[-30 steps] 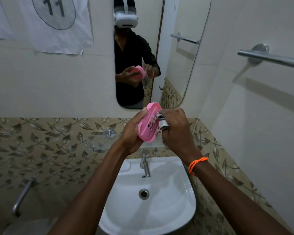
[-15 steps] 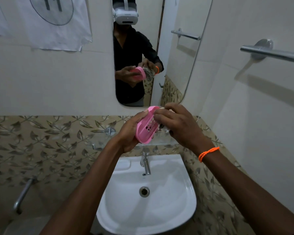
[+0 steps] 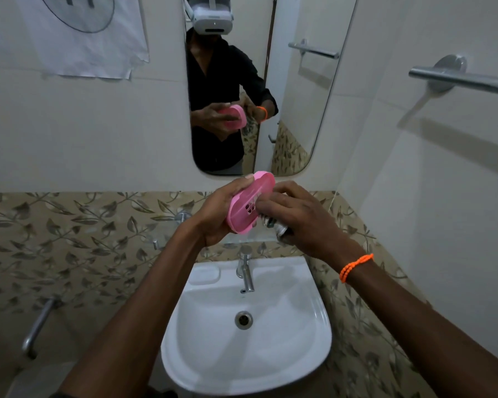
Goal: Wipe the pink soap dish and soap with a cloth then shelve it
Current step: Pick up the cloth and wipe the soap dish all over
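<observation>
1. Tiled bathroom: white sink [image 3: 314, 334] below, mirror [image 3: 299, 110] ahead.
2. Left hand [image 3: 213, 214] gripping pink soap dish [image 3: 242, 208], tilted above the tap [image 3: 246, 272].
3. Right hand [image 3: 302, 214] clutching cloth [image 3: 273, 225], fingers pressed on dish.

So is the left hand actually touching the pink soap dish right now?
Touching. The head view shows the left hand gripping the pink soap dish from behind, its thumb laid along the dish's upper edge with no gap.

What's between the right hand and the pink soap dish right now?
Head view: a patterned cloth, gripped by the right hand, is pressed against the pink soap dish, which the left hand holds.
</observation>
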